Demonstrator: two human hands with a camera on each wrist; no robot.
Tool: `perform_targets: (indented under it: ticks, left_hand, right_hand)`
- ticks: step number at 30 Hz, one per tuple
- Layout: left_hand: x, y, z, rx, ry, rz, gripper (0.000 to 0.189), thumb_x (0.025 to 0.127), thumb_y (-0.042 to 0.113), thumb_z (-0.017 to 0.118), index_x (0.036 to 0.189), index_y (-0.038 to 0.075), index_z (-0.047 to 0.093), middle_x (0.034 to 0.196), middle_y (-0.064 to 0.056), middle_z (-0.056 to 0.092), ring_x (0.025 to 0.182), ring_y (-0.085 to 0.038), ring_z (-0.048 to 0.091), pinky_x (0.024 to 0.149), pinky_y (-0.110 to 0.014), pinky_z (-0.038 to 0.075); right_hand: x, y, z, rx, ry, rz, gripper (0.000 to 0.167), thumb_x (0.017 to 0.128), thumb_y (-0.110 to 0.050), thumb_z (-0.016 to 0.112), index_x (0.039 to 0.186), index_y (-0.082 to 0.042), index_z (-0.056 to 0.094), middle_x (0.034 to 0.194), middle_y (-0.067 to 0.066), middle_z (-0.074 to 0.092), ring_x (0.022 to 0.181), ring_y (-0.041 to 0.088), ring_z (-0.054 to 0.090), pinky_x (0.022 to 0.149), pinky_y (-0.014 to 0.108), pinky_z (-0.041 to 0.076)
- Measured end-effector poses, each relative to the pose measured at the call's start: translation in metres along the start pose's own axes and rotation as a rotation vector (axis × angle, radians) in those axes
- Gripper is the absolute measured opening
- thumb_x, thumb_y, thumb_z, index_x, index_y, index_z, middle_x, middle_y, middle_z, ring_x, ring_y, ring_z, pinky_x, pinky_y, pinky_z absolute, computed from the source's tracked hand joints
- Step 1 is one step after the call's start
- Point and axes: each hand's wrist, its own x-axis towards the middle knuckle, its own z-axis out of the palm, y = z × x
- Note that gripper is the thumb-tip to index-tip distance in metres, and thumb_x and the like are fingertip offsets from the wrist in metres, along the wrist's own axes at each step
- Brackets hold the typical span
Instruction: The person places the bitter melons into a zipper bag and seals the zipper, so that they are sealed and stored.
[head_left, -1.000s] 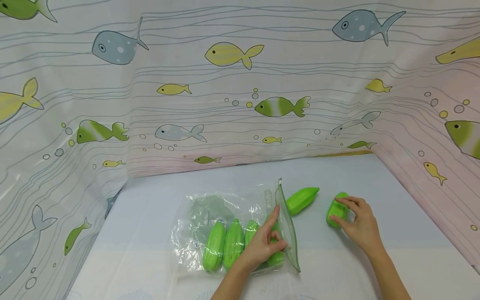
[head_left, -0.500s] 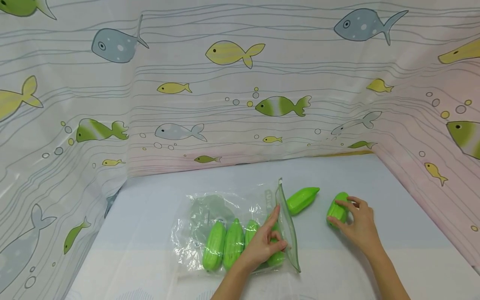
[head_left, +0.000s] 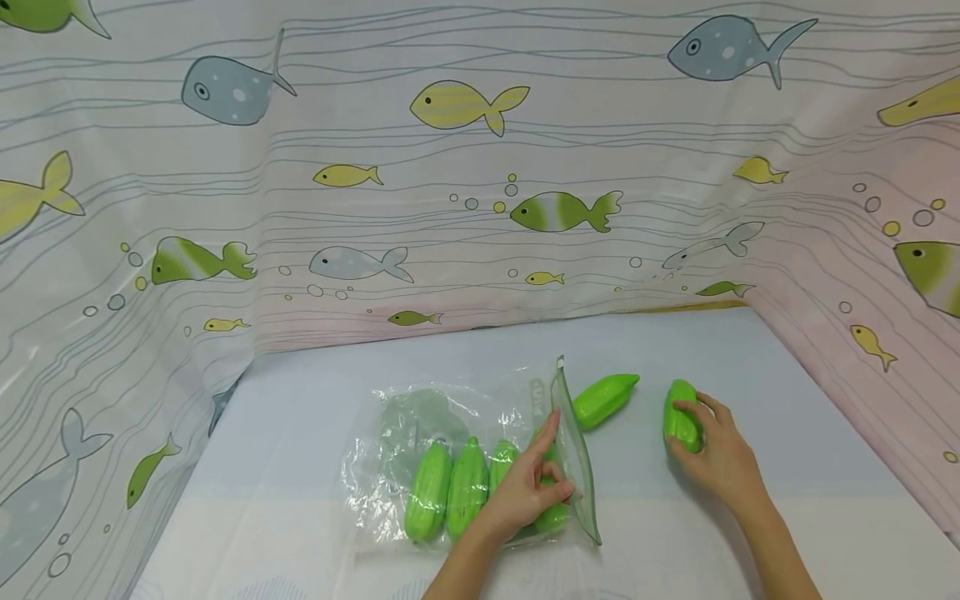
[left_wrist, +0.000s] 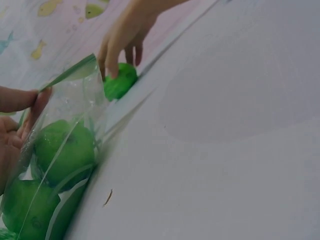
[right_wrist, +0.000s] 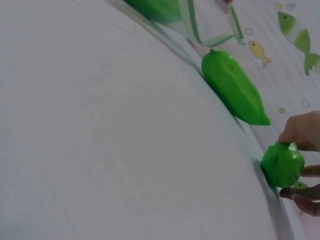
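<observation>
A clear zip bag (head_left: 405, 417) lies on the table with several glossy green, cucumber-shaped vegetables (head_left: 430, 492) side by side inside. My left hand (head_left: 525, 492) rests over the bag's mouth; in the left wrist view its thumb and a finger pinch the green-edged rim (left_wrist: 75, 70). To the right, my right hand (head_left: 716, 450) holds another green cucumber-shaped vegetable (head_left: 681, 417) between thumb and fingers, its ridged end (right_wrist: 281, 165) facing the right wrist camera. Between the bag's mouth and that hand lies one more loose green vegetable (head_left: 603, 402), pointed tip to the right. My left hand partly covers the bagged ones.
The pale table (head_left: 315, 367) is enclosed by a white and pink curtain (head_left: 450, 250) printed with fish, at the back and both sides. The bag's zip edge (head_left: 581, 467) stands raised, facing right.
The vegetable in my right hand has turned more upright and shifted slightly right. The left hand, the bag and the loose vegetable stay in place.
</observation>
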Motion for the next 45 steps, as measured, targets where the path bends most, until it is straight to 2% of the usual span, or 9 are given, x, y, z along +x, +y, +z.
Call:
perform_targets:
  ticks: [3,13,20,26,31,37,41,45]
  left_hand:
    - [0.000,-0.001,0.000,0.004,-0.002,0.014,0.097,0.080,-0.014,0.063,0.156,0.021,0.012,0.161,-0.009,-0.001,0.074,-0.006,0.059,0.062,-0.018,0.053]
    - [0.000,0.000,-0.001,-0.003,0.006,0.005,0.097,0.080,-0.014,0.063,0.155,0.021,0.012,0.161,-0.009,0.000,0.074,-0.006,0.058,0.062,-0.016,0.052]
    - [-0.002,0.000,0.000,0.010,0.004,0.010,0.097,0.080,-0.013,0.063,0.155,0.020,0.012,0.161,-0.009,0.000,0.074,-0.005,0.059,0.063,-0.017,0.053]
    - [-0.001,0.000,0.000,-0.004,-0.002,0.009,0.097,0.081,-0.013,0.063,0.156,0.019,0.011,0.161,-0.009,-0.001,0.074,-0.005,0.058,0.063,-0.017,0.053]
    - [0.000,-0.001,0.000,-0.006,-0.003,0.013,0.097,0.081,-0.014,0.062,0.156,0.020,0.011,0.161,-0.009,0.000,0.073,-0.005,0.058,0.063,-0.017,0.053]
    - [-0.001,0.000,-0.001,-0.015,-0.007,0.021,0.097,0.080,-0.014,0.062,0.156,0.020,0.010,0.161,-0.010,-0.002,0.073,-0.005,0.058,0.064,-0.017,0.053]
    - [0.000,0.000,0.000,-0.027,-0.008,0.011,0.098,0.080,-0.015,0.062,0.155,0.020,0.010,0.161,-0.010,-0.002,0.073,-0.005,0.058,0.064,-0.017,0.053]
    - [0.000,0.001,-0.001,-0.024,-0.011,0.014,0.097,0.080,-0.014,0.062,0.155,0.019,0.010,0.161,-0.010,-0.002,0.073,-0.004,0.057,0.065,-0.017,0.053]
  right_hand:
    - [-0.001,-0.002,-0.004,-0.028,-0.029,0.021,0.049,0.080,-0.016,0.071,0.125,-0.007,0.056,0.134,0.028,0.041,0.095,0.044,0.056,0.060,0.050,0.048]
    - [-0.002,-0.005,-0.009,0.001,-0.063,0.060,0.051,0.075,-0.010,0.074,0.124,-0.002,0.059,0.132,0.031,0.042,0.102,0.051,0.052,0.070,0.058,0.047]
    - [-0.006,-0.009,-0.011,0.023,-0.082,0.074,0.053,0.075,-0.011,0.075,0.125,-0.001,0.060,0.131,0.032,0.042,0.093,0.044,0.059,0.069,0.053,0.050]
    - [-0.009,-0.017,-0.014,0.054,-0.017,0.039,0.053,0.073,-0.009,0.077,0.124,-0.005,0.062,0.131,0.025,0.044,0.090,0.040,0.062,0.069,0.046,0.048]
    - [-0.012,-0.025,-0.016,0.071,0.028,0.008,0.052,0.072,-0.008,0.078,0.123,-0.008,0.063,0.131,0.022,0.046,0.088,0.038,0.062,0.062,0.035,0.046]
    - [-0.015,-0.033,-0.016,0.098,0.065,0.009,0.052,0.073,-0.007,0.077,0.123,-0.009,0.064,0.132,0.019,0.046,0.086,0.035,0.062,0.053,0.022,0.045]
    - [-0.016,-0.038,-0.016,0.106,0.105,-0.001,0.053,0.072,-0.005,0.078,0.122,-0.010,0.065,0.133,0.016,0.047,0.080,0.026,0.061,0.054,0.019,0.045]
    - [-0.019,-0.045,-0.015,0.137,0.133,-0.016,0.055,0.071,-0.002,0.078,0.123,-0.011,0.065,0.134,0.013,0.047,0.083,0.011,0.056,0.056,0.017,0.044]
